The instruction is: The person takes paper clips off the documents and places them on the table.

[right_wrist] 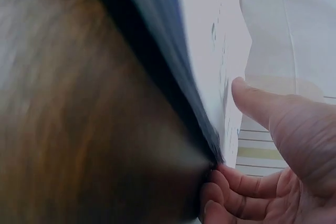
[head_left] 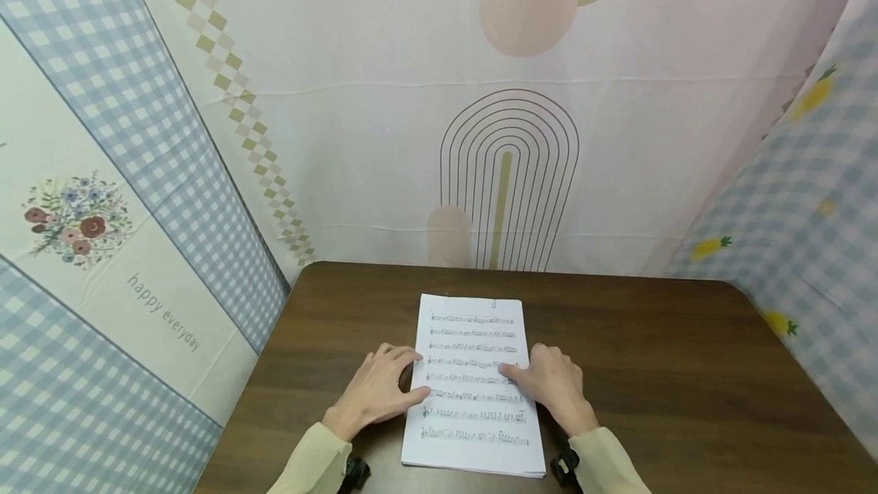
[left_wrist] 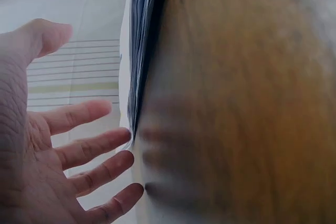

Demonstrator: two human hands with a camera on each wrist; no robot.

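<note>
A stack of sheet music [head_left: 473, 383] lies on the brown table, its top page printed with several rows of notes. My left hand [head_left: 380, 387] is at the stack's left side, thumb tip over the margin. In the left wrist view its fingers [left_wrist: 86, 148] are spread and nearly straight, some tips right at the paper edge. On the other side, my right hand [head_left: 552, 383] holds the right edge. Its thumb [right_wrist: 257, 100] lies over the top page, while the curled fingers [right_wrist: 231, 192] are against the side of the stack.
The wooden table [head_left: 658, 372] extends to both sides of the paper. Behind it hangs a pale patterned cloth [head_left: 370, 158]. Blue checked cloth [head_left: 171, 151] hangs at the left, and another checked cloth [head_left: 789, 212] drapes down by the table's right edge.
</note>
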